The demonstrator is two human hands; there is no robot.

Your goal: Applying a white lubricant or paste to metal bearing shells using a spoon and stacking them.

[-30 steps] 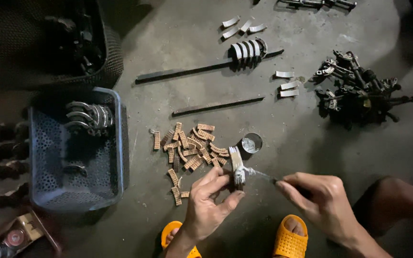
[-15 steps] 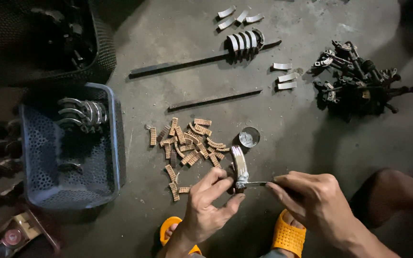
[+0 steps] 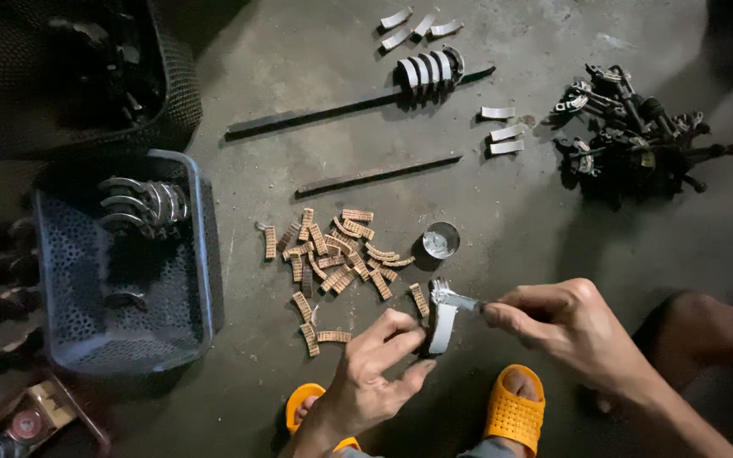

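Observation:
My left hand (image 3: 373, 373) pinches a curved grey metal shoe (image 3: 443, 329), holding it on edge near the concrete floor. My right hand (image 3: 563, 327) grips a small brush (image 3: 456, 298) whose bristled tip rests on the shoe's upper end. Just above sits a small round tin (image 3: 441, 240) with pale paste inside. A scatter of several tan curved lining strips (image 3: 332, 254) lies left of the tin. My feet in orange sandals (image 3: 512, 410) are below the hands.
A blue perforated plastic basket (image 3: 201, 254) at left holds curved metal shoes. Two dark flat bars (image 3: 375, 174) lie on the floor, one carrying a row of shoes (image 3: 428, 68). A pile of dark metal parts (image 3: 638, 140) sits at right. Loose shoes (image 3: 502, 134) lie nearby.
The brush tip has stayed at the shoe's upper end while both hands shifted slightly; the view has drifted a little.

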